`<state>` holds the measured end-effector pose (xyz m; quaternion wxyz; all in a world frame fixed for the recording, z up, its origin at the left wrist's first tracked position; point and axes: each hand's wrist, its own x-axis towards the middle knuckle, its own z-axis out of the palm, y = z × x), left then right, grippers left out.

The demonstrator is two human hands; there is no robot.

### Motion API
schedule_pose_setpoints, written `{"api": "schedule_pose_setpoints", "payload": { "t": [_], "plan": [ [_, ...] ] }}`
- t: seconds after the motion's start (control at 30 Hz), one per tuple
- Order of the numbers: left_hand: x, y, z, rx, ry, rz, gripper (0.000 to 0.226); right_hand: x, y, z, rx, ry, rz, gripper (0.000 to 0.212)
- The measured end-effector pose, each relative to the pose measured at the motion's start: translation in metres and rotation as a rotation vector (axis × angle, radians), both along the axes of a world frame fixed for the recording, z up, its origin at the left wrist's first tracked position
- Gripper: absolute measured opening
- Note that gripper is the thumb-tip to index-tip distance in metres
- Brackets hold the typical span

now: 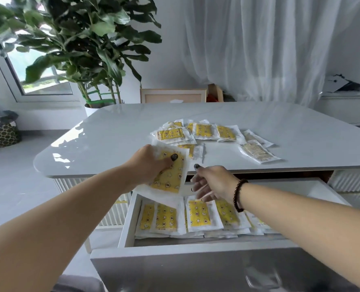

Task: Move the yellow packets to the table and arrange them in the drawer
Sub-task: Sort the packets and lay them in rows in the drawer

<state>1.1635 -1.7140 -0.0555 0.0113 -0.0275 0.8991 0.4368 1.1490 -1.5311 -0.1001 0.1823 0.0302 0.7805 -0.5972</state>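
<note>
Left hand is seen in the head view curled round a yellow packet, the thumb pressed on its printed face and the fingers hidden beneath; the packet is held over the front edge of the table, just above the open drawer. Just beside it, the right hand is held out with its fingers loosely spread and pointing down toward the drawer; nothing is gripped by it. A dark bead bracelet is worn on that wrist.

Below both hands, a row of packets in the drawer is already laid flat and overlapping, with further white edges showing underneath. Beyond the hands, a loose cluster of packets on the table remains to be put away, some face up, a few turned over. The task is judged to be well under way: the move to the table appears done, while the arranging is only partly finished.

A star and moon pattern can be made out on the yellow fronts. Printed text is present on the turned-over packets, but it is too blurred to be read, and no brand can be told.
</note>
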Motion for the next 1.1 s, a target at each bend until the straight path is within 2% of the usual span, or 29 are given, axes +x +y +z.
{"api": "schedule_pose_setpoints", "payload": {
  "t": [0.1, 0.23, 0.37, 0.53, 0.63, 0.73, 0.8, 0.87, 0.97, 1.03, 1.1],
  "plan": [
    [0.004, 0.012, 0.005, 0.193, 0.020, 0.091, 0.042, 0.023, 0.002, 0.038, -0.075, 0.044, 0.035, 0.042],
    [0.014, 0.033, 0.012, 0.471, 0.043, 0.196, 0.040, 0.049, 0.012, 0.049, -0.199, 0.065, 0.057, 0.027],
    [0.028, 0.053, 0.006, 0.505, 0.045, 0.214, 0.038, 0.061, 0.024, 0.041, -0.262, 0.048, 0.115, 0.023],
    [0.035, 0.057, 0.008, 0.726, -0.009, 0.121, 0.028, 0.045, 0.056, 0.056, -0.140, 0.070, 0.198, 0.020],
    [0.033, 0.048, 0.013, 0.736, -0.038, 0.039, 0.036, 0.034, 0.078, 0.070, -0.126, 0.062, 0.198, 0.014],
    [0.034, 0.047, 0.008, 0.644, -0.145, -0.090, 0.049, 0.025, 0.089, 0.076, -0.201, 0.041, 0.104, 0.011],
    [0.035, 0.056, 0.001, 0.628, -0.189, -0.117, 0.041, 0.020, 0.091, 0.075, -0.278, 0.003, 0.028, 0.016],
    [0.034, 0.068, -0.007, 0.692, -0.167, -0.046, 0.022, 0.019, 0.088, 0.070, -0.386, -0.010, -0.069, 0.024],
    [0.032, 0.087, -0.017, 0.883, -0.117, 0.091, 0.016, 0.020, 0.080, 0.056, -0.550, 0.028, -0.245, 0.020],
    [0.034, 0.099, -0.024, 0.951, -0.092, 0.136, 0.015, 0.024, 0.070, 0.045, -0.534, 0.055, -0.308, 0.019],
    [0.036, 0.111, -0.033, 0.913, -0.073, 0.158, 0.008, 0.023, 0.063, 0.032, -0.456, 0.098, -0.385, 0.023]
  ]
}}
